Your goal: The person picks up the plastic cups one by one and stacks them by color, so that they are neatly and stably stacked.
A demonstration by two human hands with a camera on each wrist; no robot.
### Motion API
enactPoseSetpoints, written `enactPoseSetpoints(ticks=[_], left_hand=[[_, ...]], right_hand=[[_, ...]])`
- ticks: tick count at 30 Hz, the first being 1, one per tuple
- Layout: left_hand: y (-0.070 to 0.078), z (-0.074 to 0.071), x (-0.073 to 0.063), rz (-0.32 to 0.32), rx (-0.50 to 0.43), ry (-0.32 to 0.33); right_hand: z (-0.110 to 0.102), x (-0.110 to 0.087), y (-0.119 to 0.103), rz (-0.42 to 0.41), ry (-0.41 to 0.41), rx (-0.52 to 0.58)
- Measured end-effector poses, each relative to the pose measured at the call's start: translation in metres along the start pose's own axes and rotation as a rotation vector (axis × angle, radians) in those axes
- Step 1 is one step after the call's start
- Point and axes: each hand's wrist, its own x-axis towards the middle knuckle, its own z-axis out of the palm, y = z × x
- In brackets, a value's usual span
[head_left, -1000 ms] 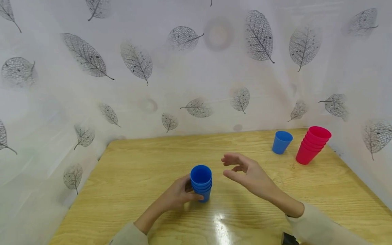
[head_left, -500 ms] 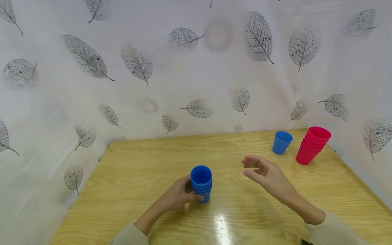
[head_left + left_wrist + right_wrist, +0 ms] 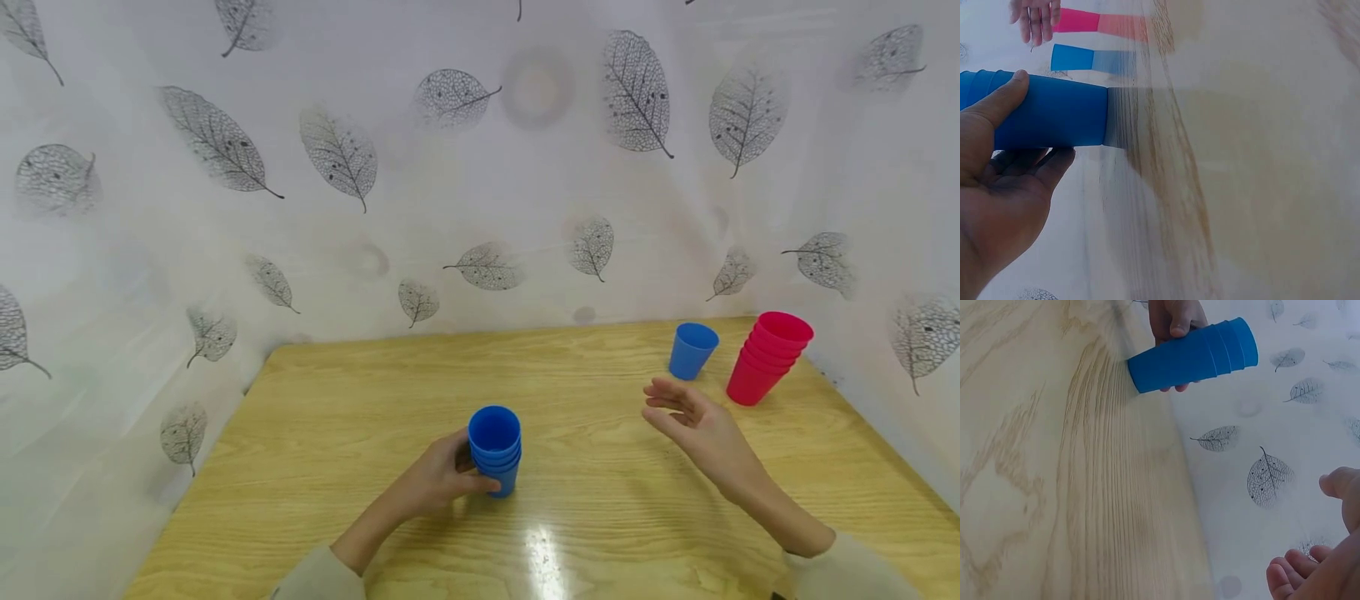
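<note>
A stack of nested blue cups [image 3: 497,454] stands upright on the wooden table, its open rim facing up. My left hand [image 3: 438,477] grips it from the left, the thumb across the near side and the fingers behind, as the left wrist view also shows. My right hand [image 3: 708,433] hovers over the table's right half, fingers relaxed and apart from the thumb, with nothing between them. Just beyond it stands a single blue cup [image 3: 692,351]. In the right wrist view the right hand [image 3: 1325,547] appears at the lower right, away from the gripped stack [image 3: 1194,355].
To the right of the single cup stands a stack of nested red cups [image 3: 768,358], near the table's back right corner. A white sheet [image 3: 480,183] printed with leaves hangs behind and along both sides of the wooden table [image 3: 360,383].
My right hand has moved right across the table, away from the blue stack and closer to the single blue cup. My left hand and its stack have stayed in place.
</note>
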Motion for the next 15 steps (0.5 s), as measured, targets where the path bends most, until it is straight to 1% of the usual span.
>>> enactPoseSetpoints(ticks=[3,5,11,15], left_hand=[[0.0,0.0,0.0,-0.004,0.003,-0.002],[0.0,0.0,0.0,-0.006,0.003,-0.003],[0.001,0.0,-0.001,-0.009,0.001,-0.001],[0.001,0.0,-0.001,-0.009,-0.001,0.003]], right_hand=[[-0.004,0.002,0.009,-0.004,0.034,-0.004],[-0.008,0.003,0.015,0.009,0.051,-0.012],[-0.017,0.006,0.033,0.04,0.136,-0.086],[-0.023,0.01,0.042,0.061,0.192,-0.087]])
